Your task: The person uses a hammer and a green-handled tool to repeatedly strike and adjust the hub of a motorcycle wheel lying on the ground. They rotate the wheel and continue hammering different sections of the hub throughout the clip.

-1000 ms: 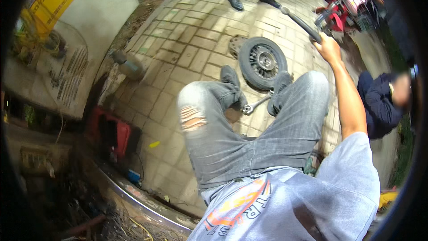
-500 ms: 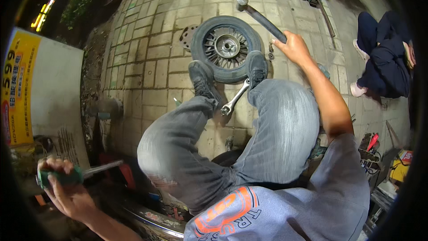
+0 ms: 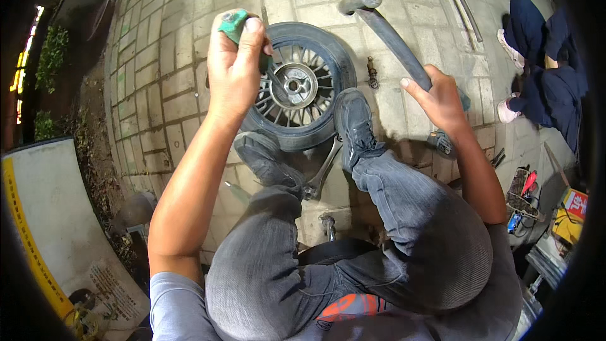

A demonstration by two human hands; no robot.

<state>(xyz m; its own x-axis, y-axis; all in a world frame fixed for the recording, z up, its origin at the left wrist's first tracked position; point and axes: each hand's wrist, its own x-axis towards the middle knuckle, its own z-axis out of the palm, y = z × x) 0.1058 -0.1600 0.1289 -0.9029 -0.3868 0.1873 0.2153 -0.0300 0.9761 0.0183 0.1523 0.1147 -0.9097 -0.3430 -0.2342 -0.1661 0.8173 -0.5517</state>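
The left hand (image 3: 235,66) has its fingers clenched around the green handle of a screwdriver (image 3: 243,31), its shaft slanting toward five o'clock onto the hub of the wheel (image 3: 302,85). That small spoked wheel lies flat on the paved floor (image 3: 158,76), pinned by both shoes at its six o'clock edge. The right hand (image 3: 439,98) grasps a hammer (image 3: 379,16), whose head points to eleven o'clock, raised at two o'clock of the wheel. A spanner (image 3: 322,170) lies between the shoes. At four o'clock, a small tray (image 3: 522,192) holds red and blue tools too small to identify.
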